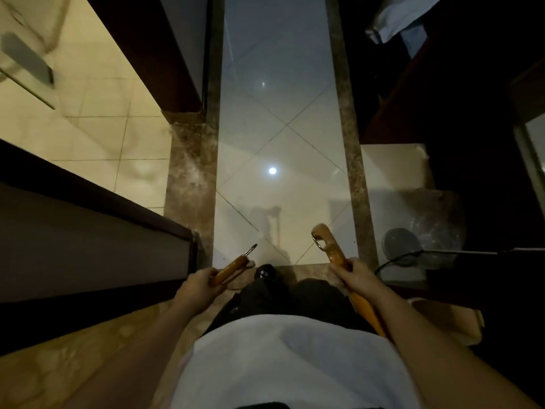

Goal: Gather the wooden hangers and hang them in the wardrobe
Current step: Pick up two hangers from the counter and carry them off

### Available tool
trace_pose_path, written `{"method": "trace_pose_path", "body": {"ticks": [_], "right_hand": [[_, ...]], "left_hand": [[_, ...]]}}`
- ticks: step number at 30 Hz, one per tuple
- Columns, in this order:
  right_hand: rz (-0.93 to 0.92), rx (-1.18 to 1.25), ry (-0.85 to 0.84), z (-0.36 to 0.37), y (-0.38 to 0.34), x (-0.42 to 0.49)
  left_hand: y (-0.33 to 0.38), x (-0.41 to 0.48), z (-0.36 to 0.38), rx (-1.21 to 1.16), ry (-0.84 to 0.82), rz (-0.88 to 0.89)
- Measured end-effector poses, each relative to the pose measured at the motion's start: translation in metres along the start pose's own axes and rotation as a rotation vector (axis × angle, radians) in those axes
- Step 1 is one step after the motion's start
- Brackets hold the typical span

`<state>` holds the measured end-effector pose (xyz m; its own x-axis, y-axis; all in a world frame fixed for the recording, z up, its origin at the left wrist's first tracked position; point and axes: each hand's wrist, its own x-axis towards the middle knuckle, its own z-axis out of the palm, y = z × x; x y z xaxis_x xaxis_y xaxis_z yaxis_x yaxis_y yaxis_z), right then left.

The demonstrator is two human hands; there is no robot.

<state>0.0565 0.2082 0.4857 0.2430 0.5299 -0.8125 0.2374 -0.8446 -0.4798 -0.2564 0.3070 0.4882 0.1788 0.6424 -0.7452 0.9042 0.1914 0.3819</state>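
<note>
left hanger (pixel 231 269): brown varnished wood, gripped at its near end by the left hand (pixel 197 283), tilted up and to the right, metal hook at the far tip, held over the floor.
right hanger (pixel 333 250): same wood, longer part visible, gripped mid-length by the right hand (pixel 358 277), metal hook near the rounded top, lower end running back along the forearm.

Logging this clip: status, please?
Left hand gripping wooden hanger. Right hand gripping another hanger. Nothing hung yet. Tiled floor ahead unobstructed.
</note>
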Motion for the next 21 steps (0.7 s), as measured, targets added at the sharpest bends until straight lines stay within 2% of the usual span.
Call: {"method": "trace_pose_path", "body": {"ticks": [7, 10, 14, 21], "right_hand": [[-0.153, -0.09, -0.024, -0.035, -0.123, 0.064], [-0.181, -0.114, -0.032, -0.052, -0.162, 0.098], [-0.121, -0.094, -0.056, -0.081, -0.197, 0.148], [0.069, 0.0, 0.008, -0.149, -0.231, 0.199]], "left_hand": [[0.021, 0.054, -0.061, -0.11, -0.022, -0.088], [0.032, 0.084, -0.081, -0.144, 0.017, -0.143], [0.068, 0.132, -0.108, -0.187, 0.085, -0.174], [0.175, 0.233, -0.185, 0.031, 0.027, -0.067]]}}
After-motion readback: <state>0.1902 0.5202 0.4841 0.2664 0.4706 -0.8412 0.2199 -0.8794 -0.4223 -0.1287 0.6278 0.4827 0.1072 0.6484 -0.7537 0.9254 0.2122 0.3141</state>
